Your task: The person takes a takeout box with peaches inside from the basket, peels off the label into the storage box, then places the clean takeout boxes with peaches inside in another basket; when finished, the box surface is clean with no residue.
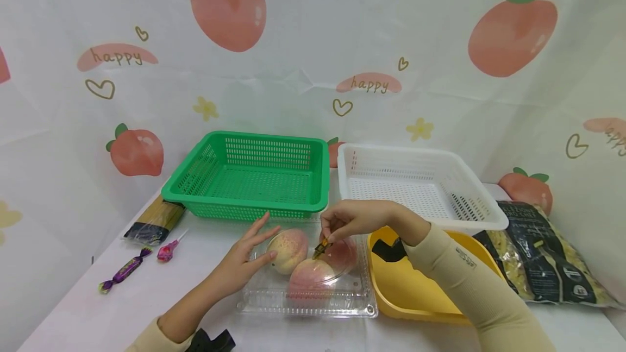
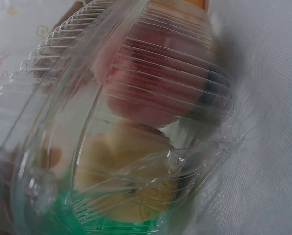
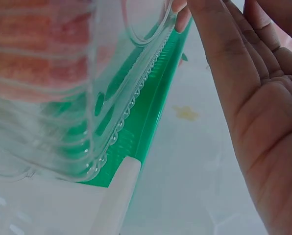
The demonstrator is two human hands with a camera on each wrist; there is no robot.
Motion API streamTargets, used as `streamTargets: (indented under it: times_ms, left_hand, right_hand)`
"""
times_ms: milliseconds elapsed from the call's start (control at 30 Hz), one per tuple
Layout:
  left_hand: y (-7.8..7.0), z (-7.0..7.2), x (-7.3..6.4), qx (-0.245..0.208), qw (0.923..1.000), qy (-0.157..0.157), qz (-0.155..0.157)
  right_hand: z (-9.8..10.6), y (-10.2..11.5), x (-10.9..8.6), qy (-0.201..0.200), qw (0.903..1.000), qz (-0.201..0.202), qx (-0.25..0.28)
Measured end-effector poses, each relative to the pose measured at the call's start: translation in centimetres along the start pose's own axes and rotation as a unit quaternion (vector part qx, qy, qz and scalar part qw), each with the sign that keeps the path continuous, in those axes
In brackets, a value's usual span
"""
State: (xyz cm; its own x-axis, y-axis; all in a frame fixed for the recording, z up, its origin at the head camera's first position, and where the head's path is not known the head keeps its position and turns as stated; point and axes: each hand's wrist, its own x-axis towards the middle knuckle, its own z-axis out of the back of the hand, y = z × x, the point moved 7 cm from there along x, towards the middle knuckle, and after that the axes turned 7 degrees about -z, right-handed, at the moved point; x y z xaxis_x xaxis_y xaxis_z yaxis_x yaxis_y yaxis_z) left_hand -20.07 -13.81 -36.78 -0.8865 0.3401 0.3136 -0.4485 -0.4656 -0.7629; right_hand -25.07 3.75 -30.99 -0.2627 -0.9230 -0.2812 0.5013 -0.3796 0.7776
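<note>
A clear plastic clamshell box holds three peaches, one yellowish, one pinkish in front and a redder one on the right. My left hand has its fingers spread and touches the box's left side. Over the top of the box, my right hand pinches a small black-and-gold wrapped item; its exact kind is unclear. In the left wrist view, the ribbed side of the box shows peaches behind it. The right wrist view shows the palm, with the pinched item hidden.
Behind the box are a green basket and a white basket. A yellow bin stands right of it, under my right forearm. Pasta bags lie far right and left, with a wrapped candy and a lollipop.
</note>
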Motion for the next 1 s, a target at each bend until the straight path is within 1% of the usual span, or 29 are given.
streamTargets:
  times_ms: [100,300,400,567,700,1000]
  left_hand:
    - [0.0,-0.1,0.1,-0.003,1.0,0.004,0.001]
    - [0.1,0.0,0.0,-0.002,0.9999,0.01,0.006]
    - [0.1,0.0,-0.1,-0.003,0.9999,0.009,0.006]
    - [0.0,0.0,-0.1,-0.008,0.9999,0.007,0.006]
    - [0.2,-0.1,-0.1,-0.006,0.9999,0.007,0.008]
    - [0.6,-0.1,0.0,-0.007,0.9999,0.005,0.004]
  right_hand:
    - [0.3,-0.2,-0.5,-0.009,0.9999,-0.008,0.004]
    - [1.5,-1.2,-2.2,-0.058,0.9967,-0.052,0.022]
    - [1.8,-1.6,-3.0,-0.071,0.9953,-0.061,0.024]
    - [2.0,-2.4,-4.2,-0.099,0.9923,-0.067,0.032]
    - [1.9,-3.1,-5.2,-0.118,0.9889,-0.08,0.041]
    - [1.6,-4.3,-7.4,-0.154,0.9816,-0.109,0.028]
